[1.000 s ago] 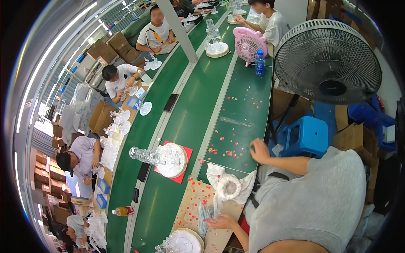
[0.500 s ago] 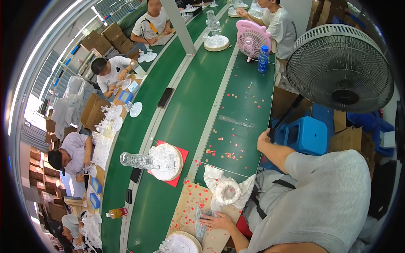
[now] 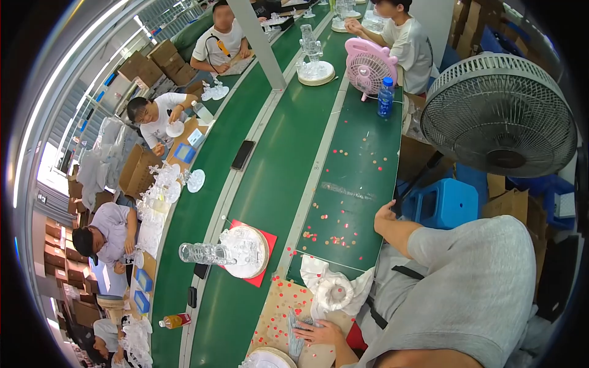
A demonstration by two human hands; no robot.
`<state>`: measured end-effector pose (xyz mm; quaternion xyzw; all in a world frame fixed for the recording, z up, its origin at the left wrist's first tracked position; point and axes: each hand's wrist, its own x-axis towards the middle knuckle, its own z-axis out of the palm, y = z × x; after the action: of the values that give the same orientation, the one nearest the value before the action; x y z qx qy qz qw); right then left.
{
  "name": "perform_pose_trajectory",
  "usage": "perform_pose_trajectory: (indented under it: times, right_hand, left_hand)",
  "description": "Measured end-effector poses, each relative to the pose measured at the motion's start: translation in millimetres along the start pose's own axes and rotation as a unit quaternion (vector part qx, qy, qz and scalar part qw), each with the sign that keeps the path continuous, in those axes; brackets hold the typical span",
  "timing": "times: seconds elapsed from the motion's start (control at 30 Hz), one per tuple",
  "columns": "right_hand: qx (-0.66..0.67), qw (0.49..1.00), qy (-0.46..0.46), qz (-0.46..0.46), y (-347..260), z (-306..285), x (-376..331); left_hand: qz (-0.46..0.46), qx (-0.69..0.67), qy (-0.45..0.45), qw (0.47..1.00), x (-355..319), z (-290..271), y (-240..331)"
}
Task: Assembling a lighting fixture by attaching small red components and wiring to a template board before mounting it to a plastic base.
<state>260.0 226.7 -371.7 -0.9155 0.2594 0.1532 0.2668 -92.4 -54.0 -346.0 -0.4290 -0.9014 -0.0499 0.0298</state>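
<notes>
Your left hand (image 3: 319, 333) lies flat, fingers spread, pinning clear rods (image 3: 296, 334) to the cardboard sheet (image 3: 276, 306) so they cannot roll. Your right hand (image 3: 385, 214), at one o'clock, rests loosely curled and empty on the green tabletop (image 3: 356, 178) edge, bracing you.

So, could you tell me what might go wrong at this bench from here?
The clear ribbed glass piece lies on its side, overhanging the round white plate; it might roll off.
The left hand rests on thin clear rods on the brown cardboard sheet; a nudge could scatter them.
Small red dots lie loose near the right hand and could be swept off.
</notes>
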Motion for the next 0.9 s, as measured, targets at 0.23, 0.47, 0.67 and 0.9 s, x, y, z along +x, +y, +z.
perform_pose_trajectory:
  times: [0.23, 0.47, 0.67, 0.9]
  right_hand:
    - [-0.015, 0.999, 0.045, -0.004, 6, 4, -3]
    - [0.033, 0.998, 0.046, -0.015, 11, 8, -9]
    - [0.032, 0.995, 0.093, -0.013, 7, 11, -7]
    - [0.018, 0.995, 0.096, -0.025, 7, 9, -5]
  left_hand:
    - [0.028, 0.048, -0.002, 0.998, -1, -30, 6]
    - [0.024, 0.012, 0.066, 0.997, -4, -15, 3]
    - [0.03, 0.06, 0.013, 0.998, 2, -21, 8]
    - [0.012, 0.037, 0.038, 0.999, -2, -20, 12]
